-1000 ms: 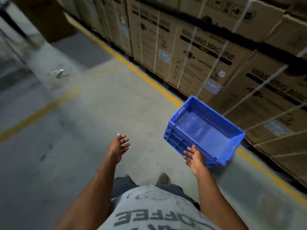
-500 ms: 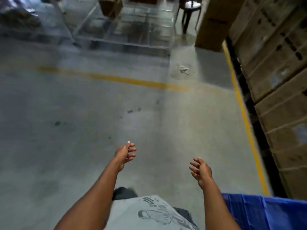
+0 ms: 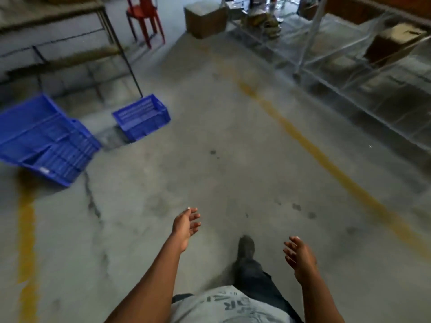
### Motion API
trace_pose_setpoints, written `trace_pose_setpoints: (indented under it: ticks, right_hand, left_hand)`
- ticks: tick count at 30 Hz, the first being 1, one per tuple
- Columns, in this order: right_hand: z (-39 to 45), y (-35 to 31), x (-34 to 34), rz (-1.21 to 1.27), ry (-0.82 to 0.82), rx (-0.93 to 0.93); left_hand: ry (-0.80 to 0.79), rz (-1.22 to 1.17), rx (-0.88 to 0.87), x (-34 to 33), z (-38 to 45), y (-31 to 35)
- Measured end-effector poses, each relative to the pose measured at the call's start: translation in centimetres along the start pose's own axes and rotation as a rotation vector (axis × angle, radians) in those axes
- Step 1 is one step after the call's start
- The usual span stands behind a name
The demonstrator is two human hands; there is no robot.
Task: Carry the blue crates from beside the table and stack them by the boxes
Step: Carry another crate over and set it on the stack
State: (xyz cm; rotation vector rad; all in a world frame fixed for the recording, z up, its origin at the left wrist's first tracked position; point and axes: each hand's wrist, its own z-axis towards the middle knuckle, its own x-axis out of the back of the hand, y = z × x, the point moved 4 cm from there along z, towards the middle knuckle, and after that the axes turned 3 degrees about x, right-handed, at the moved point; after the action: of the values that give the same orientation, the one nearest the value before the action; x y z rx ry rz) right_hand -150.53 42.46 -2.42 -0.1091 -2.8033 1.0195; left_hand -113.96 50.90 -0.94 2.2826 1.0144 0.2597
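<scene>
Two blue crates sit on the concrete floor at the left, beside a metal-legged table (image 3: 112, 31). The small blue crate (image 3: 142, 117) stands upright by the table leg. A larger stack of blue crates (image 3: 46, 141) lies further left, partly cut off by the frame edge. My left hand (image 3: 186, 226) and my right hand (image 3: 299, 258) hang low in front of me, both empty with fingers apart, well away from the crates. The boxes are out of view.
A red chair (image 3: 145, 17) stands behind the table. A brown cardboard box (image 3: 205, 19) sits at the top centre. Metal shelving wrapped in clear plastic (image 3: 349, 66) runs along the right. Yellow floor lines (image 3: 326, 164) cross the concrete. My shoe (image 3: 246, 248) steps forward.
The view has swung left, away from the cardboard boxes and the set-down blue crate, towards the table and the crates beside it. Both hands stay empty.
</scene>
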Motion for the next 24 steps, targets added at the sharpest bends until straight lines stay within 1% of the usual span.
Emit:
trace_pose_setpoints:
  ticks: [3,6,7,11,17,20,24]
  right_hand:
    - [3.9,-5.7,-6.3,-0.162,-0.125,0.024]
    - [6.8,-11.1,-11.8,-0.411,-0.255,0.027]
    - [7.7,-12.9,-13.6,-0.460,-0.283,0.035]
    - [10.8,-19.0,-20.7,-0.528,-0.323,0.067]
    - [14.2,-24.1,-33.9,-0.603,-0.400,0.063]
    - [15.8,-25.7,-41.3,-0.627,-0.408,0.073]
    - [16.7,-28.1,-51.5,-0.671,-0.412,0.077]
  left_hand:
    - [0.102,-0.112,0.015,1.1,3.1,3.0]
    - [0.205,-0.195,0.030,2.3,4.9,6.3]
    - [0.232,-0.217,0.024,2.8,5.5,7.3]
    - [0.300,-0.274,0.024,4.6,8.0,11.0]
    - [0.306,-0.359,0.053,6.9,14.4,17.4]
    - [0.298,-0.392,0.035,9.1,19.2,22.4]
    - [0.294,-0.412,0.030,12.9,25.2,30.7]
